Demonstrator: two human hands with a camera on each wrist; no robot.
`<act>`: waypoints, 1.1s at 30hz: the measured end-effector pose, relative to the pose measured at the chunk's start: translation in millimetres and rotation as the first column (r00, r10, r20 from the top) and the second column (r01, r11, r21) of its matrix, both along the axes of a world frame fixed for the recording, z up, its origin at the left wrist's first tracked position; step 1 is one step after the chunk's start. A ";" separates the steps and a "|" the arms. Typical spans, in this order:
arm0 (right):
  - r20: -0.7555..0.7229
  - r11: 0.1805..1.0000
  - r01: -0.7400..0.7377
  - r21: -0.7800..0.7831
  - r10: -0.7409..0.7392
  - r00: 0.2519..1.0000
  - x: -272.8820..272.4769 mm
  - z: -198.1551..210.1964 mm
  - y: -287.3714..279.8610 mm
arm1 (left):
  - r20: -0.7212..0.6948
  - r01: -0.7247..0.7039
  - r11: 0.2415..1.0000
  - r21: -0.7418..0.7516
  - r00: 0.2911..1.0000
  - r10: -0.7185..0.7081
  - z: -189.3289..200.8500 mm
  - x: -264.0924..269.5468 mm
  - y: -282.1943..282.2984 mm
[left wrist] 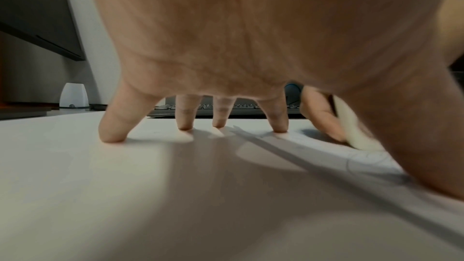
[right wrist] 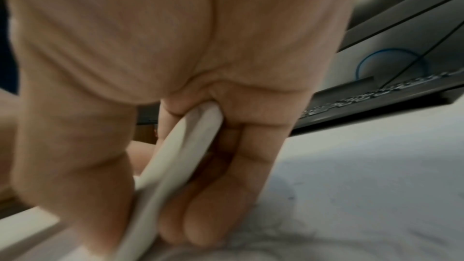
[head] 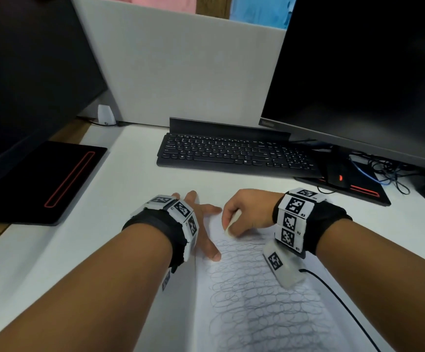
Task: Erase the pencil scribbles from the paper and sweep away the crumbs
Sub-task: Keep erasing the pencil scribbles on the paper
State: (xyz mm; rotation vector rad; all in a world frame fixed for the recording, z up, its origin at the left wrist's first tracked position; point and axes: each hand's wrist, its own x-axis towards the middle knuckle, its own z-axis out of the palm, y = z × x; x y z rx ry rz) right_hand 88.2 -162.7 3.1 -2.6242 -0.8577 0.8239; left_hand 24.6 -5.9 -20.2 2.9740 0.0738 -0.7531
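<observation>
Paper (head: pixel 244 301) covered in pencil scribbles (head: pixel 254 295) lies on the tabletop (head: pixel 135 189) at 6 o'clock. Left hand (head: pixel 201 224) presses its 9 o'clock edge with spread, straight fingers (left wrist: pixel 111 126). Right hand (head: pixel 247 209) pinches an eraser (right wrist: pixel 175 156), its tip touching the paper.
</observation>
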 end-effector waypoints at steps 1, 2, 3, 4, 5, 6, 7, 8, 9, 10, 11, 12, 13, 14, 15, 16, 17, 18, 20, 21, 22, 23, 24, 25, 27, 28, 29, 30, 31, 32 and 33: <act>-0.030 1.000 -0.025 -0.016 0.025 0.999 -1.7 0.0 0.4 | -0.002 0.003 1.000 -0.001 1.000 -0.003 0.8 0.0 0.4; -0.029 0.999 -0.028 -0.016 0.027 0.999 -1.7 -0.1 -0.2 | 0.001 0.004 1.000 -0.004 1.000 -0.004 0.5 0.2 0.1; 0.000 1.000 -0.008 0.003 0.008 1.000 -0.1 0.3 -1.3 | 0.008 0.002 1.000 -0.006 1.000 -0.002 -0.3 0.0 0.0; 0.038 0.999 0.023 0.033 -0.024 0.999 2.0 0.8 -2.2 | 0.014 -0.003 1.000 -0.007 1.000 0.003 -0.9 -0.3 0.1; 0.058 0.997 0.047 0.056 -0.051 0.997 3.4 0.8 -3.0 | 0.015 -0.008 1.000 -0.005 1.000 0.008 -1.5 -0.8 -0.1; 0.053 0.997 0.053 0.054 -0.056 0.997 3.4 0.5 -3.1 | 0.012 -0.011 1.000 -0.003 1.000 0.011 -1.4 -0.8 -0.4; 0.028 0.999 0.032 0.028 -0.033 0.999 1.5 0.7 -2.2 | 0.007 -0.011 1.000 -0.002 1.000 0.011 -0.8 -0.6 -0.6; -0.010 1.000 -0.002 -0.007 0.002 1.000 -0.4 0.5 -0.8 | 0.005 -0.009 1.000 -0.002 1.000 0.009 -0.2 -0.4 -0.5; -0.041 0.999 -0.030 -0.028 0.029 0.999 -1.6 1.2 0.4 | 0.007 -0.007 1.000 -0.003 1.000 0.007 -0.2 -0.4 -0.5; -0.039 0.999 -0.038 -0.033 0.037 0.999 -0.7 1.8 0.7 | 0.010 -0.006 1.000 -0.004 1.000 0.006 -0.8 -0.4 -0.7; -0.004 0.999 -0.027 -0.026 0.027 1.000 2.2 2.6 0.4 | 0.014 -0.008 1.000 -0.006 1.000 0.008 -1.7 -0.5 -0.6; 0.041 1.000 -0.004 -0.012 0.005 0.999 4.9 3.0 -0.3 | 0.018 -0.013 1.000 -0.008 1.000 0.013 -2.6 -0.7 -0.4; 0.066 1.000 0.016 0.000 -0.016 0.998 6.4 3.0 -0.8 | 0.021 -0.018 1.000 -0.008 1.000 0.018 -3.0 -1.1 -0.5; 0.061 1.000 0.017 -0.003 -0.017 0.998 6.7 2.3 -0.6 | 0.021 -0.021 1.000 -0.007 1.000 0.021 -2.6 -1.1 -0.4; 0.033 1.000 -0.006 -0.017 0.006 0.999 5.6 1.4 -0.2 | 0.020 -0.020 1.000 -0.005 1.000 0.020 -2.1 -1.2 -0.3; -0.004 0.999 -0.037 -0.035 0.037 0.999 4.2 0.4 0.5 | 0.020 -0.018 1.000 -0.007 1.000 0.018 -1.7 -1.2 -0.1; -0.027 0.998 -0.055 -0.043 0.053 0.998 3.4 -0.1 0.3 | 0.021 -0.016 1.000 -0.008 1.000 0.016 -2.0 -1.1 -0.5; -0.020 0.998 -0.048 -0.035 0.047 0.999 4.1 -0.1 -0.7 | 0.025 -0.018 1.000 -0.010 1.000 0.018 -2.6 -1.3 -0.9; 0.055 1.000 0.003 0.006 -0.003 0.998 7.8 0.2 -2.9 | 0.033 -0.030 0.999 -0.012 0.999 0.031 -4.0 -1.4 -1.3; 0.079 1.000 0.018 0.018 -0.019 0.997 8.5 0.1 -3.3 | 0.034 -0.034 0.999 -0.013 0.999 0.034 -4.0 -1.5 -1.5; 0.076 1.000 0.012 0.012 -0.013 0.997 7.9 -0.4 -3.1 | 0.033 -0.033 0.999 -0.011 0.999 0.033 -3.5 -1.4 -1.6; 0.050 1.000 -0.012 -0.006 0.013 0.999 6.0 -0.7 -2.7 | 0.030 -0.028 1.000 -0.008 0.999 0.029 -2.6 -1.5 -1.7; 0.012 0.999 -0.039 -0.026 0.039 0.999 4.3 -0.7 -2.4 | 0.029 -0.023 1.000 -0.004 0.999 0.023 -1.5 -1.6 -1.8; -0.014 0.998 -0.047 -0.030 0.047 0.999 3.4 -0.1 -3.3 | 0.030 -0.018 1.000 -0.001 0.999 0.018 -1.1 -2.1 -2.0; 0.022 1.000 -0.009 -0.004 0.009 1.000 6.6 1.7 -6.6 | 0.037 -0.015 1.000 -0.001 0.999 0.015 -1.3 -3.3 -2.2; 0.061 1.000 0.010 0.010 -0.011 0.998 8.3 2.0 -7.9 | 0.039 -0.016 1.000 -0.005 0.999 0.016 -1.6 -3.6 -2.0; 0.077 1.000 0.016 0.010 -0.017 0.997 9.0 1.8 -8.0 | 0.038 -0.017 1.000 -0.007 0.999 0.018 -1.7 -3.9 -1.7; 0.064 1.000 0.005 -0.003 -0.005 0.998 8.1 1.4 -7.0 | 0.035 -0.017 1.000 -0.006 0.999 0.017 -1.1 -3.4 -1.4; 0.033 0.999 -0.020 -0.026 0.021 0.999 6.6 1.0 -5.3 | 0.030 -0.016 1.000 -0.002 0.999 0.016 -0.3 -3.0 -1.3; 0.003 0.998 -0.048 -0.049 0.048 0.999 5.3 0.9 -3.8 | 0.027 -0.014 1.000 0.001 1.000 0.014 0.5 -2.6 -1.3; -0.007 0.996 -0.061 -0.058 0.060 0.998 4.7 1.7 -3.2 | 0.026 -0.012 1.000 -0.001 1.000 0.012 0.9 -2.7 -1.5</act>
